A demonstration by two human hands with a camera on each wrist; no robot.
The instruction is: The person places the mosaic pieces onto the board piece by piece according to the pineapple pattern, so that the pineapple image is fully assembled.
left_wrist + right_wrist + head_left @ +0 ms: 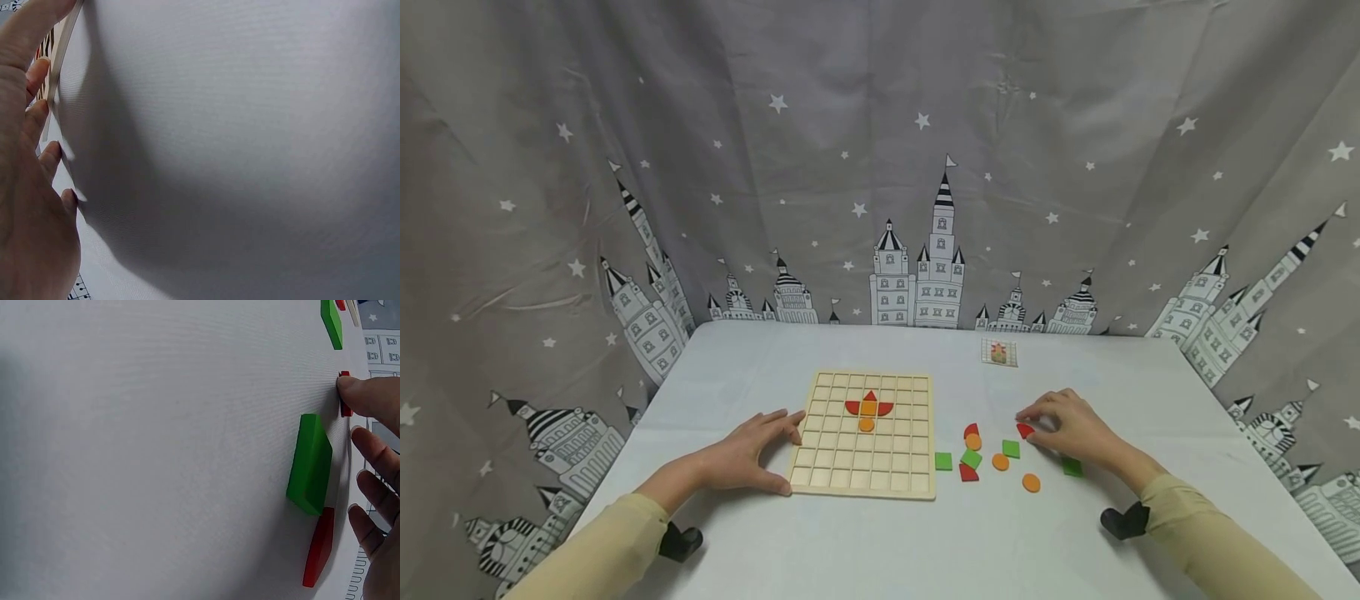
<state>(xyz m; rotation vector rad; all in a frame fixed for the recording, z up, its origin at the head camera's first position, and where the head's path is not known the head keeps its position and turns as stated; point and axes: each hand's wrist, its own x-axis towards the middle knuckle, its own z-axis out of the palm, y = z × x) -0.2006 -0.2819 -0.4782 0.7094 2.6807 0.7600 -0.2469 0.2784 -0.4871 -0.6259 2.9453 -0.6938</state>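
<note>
My left hand (748,450) touches the left edge of a wooden grid board (835,462), its fingers spread along the side and the thumb at the near corner. On the board, a red triangle (870,396) and two red quarter circles (886,409) surround an orange square (868,408), with an orange disc (867,425) below. The right hand (1071,427) pinches a red piece (1024,430) between thumb and index finger, low over the table. In the right wrist view, its thumb presses the red piece (345,403); a green block (310,464) and another red piece (319,547) lie near the other fingers.
Between board and right hand lie loose pieces: green squares (1011,449), orange discs (1032,482) and red quarter circles (968,473), some overlapping. A small pattern card (999,352) lies at the back of the white table (865,546). A grey castle-print curtain (820,125) hangs behind.
</note>
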